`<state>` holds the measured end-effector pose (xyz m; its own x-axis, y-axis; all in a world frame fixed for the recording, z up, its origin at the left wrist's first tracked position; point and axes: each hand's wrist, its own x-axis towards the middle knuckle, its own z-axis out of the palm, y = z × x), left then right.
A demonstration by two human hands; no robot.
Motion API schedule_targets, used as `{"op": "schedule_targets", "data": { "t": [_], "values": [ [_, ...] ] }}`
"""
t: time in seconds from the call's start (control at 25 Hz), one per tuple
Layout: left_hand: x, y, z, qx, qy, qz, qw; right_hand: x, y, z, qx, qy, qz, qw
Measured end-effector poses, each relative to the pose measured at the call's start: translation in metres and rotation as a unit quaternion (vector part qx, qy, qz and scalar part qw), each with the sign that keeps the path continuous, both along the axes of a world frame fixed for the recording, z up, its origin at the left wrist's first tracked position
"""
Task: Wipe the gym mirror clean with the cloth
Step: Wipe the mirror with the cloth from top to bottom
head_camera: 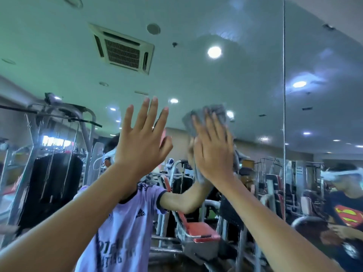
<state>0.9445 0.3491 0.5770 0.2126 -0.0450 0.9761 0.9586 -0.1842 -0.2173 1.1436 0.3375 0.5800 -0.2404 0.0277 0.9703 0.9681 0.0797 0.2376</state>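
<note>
Gym wall in front of us is all mirror (245,61), with weight machines (59,146) and ceiling lights bouncing back at us, plus a vertical seam (283,95) between panels off to the right.

We're mid-wipe, fairly high on the left panel. Our right hand (213,150) presses the cloth (220,112) flat on the glass. Grip-wise, the fingers are straight and close together with nothing curled round the cloth, so only palm pressure holds it there. Our left hand (141,142) is up just beside it, fingers spread wide, grip empty. It might be bracing on the glass, but we can't tell if it actually touches.

The cloth is grey and sandwiched between right palm and mirror. Its long axis runs roughly up-down: the top edge pokes out above the fingertips and a tail hangs below the heel of the hand. The broad face is toward the glass.

Hazy smears (225,36) show higher up and toward the seam, so we reckon plenty is left. The next move probably calls for sweeping up and right into that haze with steady pressure, since a flat palm lets the cloth slip or bunch if we ease off.
</note>
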Motion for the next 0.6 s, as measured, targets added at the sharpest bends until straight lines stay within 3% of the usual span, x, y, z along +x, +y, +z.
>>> {"op": "schedule_targets", "data": {
  "t": [0.08,0.12,0.16,0.2,0.28,0.32,0.36,0.44,0.52,0.6],
  "values": [
    [-0.001,-0.002,-0.022,-0.001,0.014,0.003,1.0,0.041,-0.009,-0.027,-0.016,-0.183,-0.018,0.983],
    [-0.001,-0.002,-0.033,-0.001,0.019,0.001,1.0,0.059,-0.011,-0.024,-0.02,-0.197,-0.021,0.98],
    [0.0,-0.002,-0.043,0.002,0.02,0.0,1.0,0.066,-0.009,-0.016,-0.024,-0.154,-0.028,0.987],
    [0.001,-0.001,-0.051,0.005,0.017,0.001,1.0,0.063,-0.008,-0.004,-0.018,-0.051,-0.018,0.998],
    [0.005,-0.002,-0.061,0.01,0.005,0.004,1.0,0.027,-0.002,0.006,0.018,0.162,0.024,0.986],
    [0.006,-0.002,-0.067,0.01,0.001,0.001,1.0,0.006,0.0,-0.005,0.027,0.197,0.034,0.979],
    [0.006,-0.001,-0.073,0.014,-0.001,0.0,1.0,-0.006,0.0,-0.025,0.033,0.181,0.041,0.982],
    [0.004,-0.001,-0.081,0.018,0.0,-0.002,1.0,0.0,-0.002,-0.082,0.02,0.031,0.04,0.999],
    [0.003,-0.003,-0.086,0.006,0.006,-0.006,1.0,0.037,-0.01,-0.121,-0.019,-0.114,0.014,0.993],
    [0.003,-0.001,-0.09,-0.002,0.007,-0.003,1.0,0.07,-0.01,-0.113,-0.034,-0.132,-0.01,0.991]
  ]
}}
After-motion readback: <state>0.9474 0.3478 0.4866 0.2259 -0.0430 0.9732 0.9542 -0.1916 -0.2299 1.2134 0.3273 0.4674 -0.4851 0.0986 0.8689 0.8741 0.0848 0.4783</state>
